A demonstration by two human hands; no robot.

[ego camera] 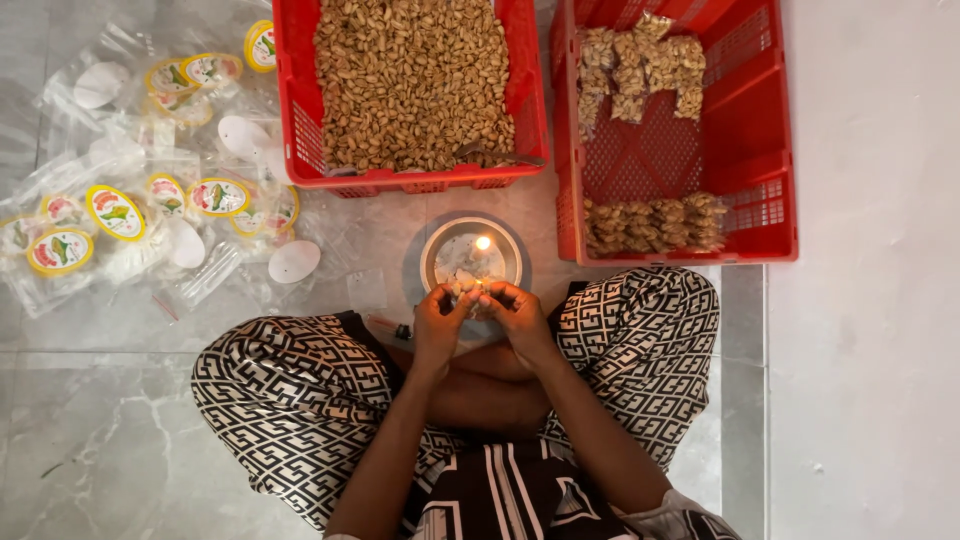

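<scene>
I sit cross-legged on a marble floor. My left hand (438, 322) and my right hand (516, 312) meet just below a small round metal dish (436, 250) that holds a lit candle flame (483, 243). Both hands pinch a small clear packet of nuts (467, 288) between the fingertips, close to the flame. A red crate (300, 120) full of loose shelled nuts stands straight ahead of the dish. To its right a second red crate (760, 150) holds several filled small packets in two rows.
Empty clear plastic bags and round labels in yellow and white (115, 212) lie scattered on the floor at the left. A white wall (870, 300) runs along the right. My patterned trouser knees (290, 390) spread to both sides.
</scene>
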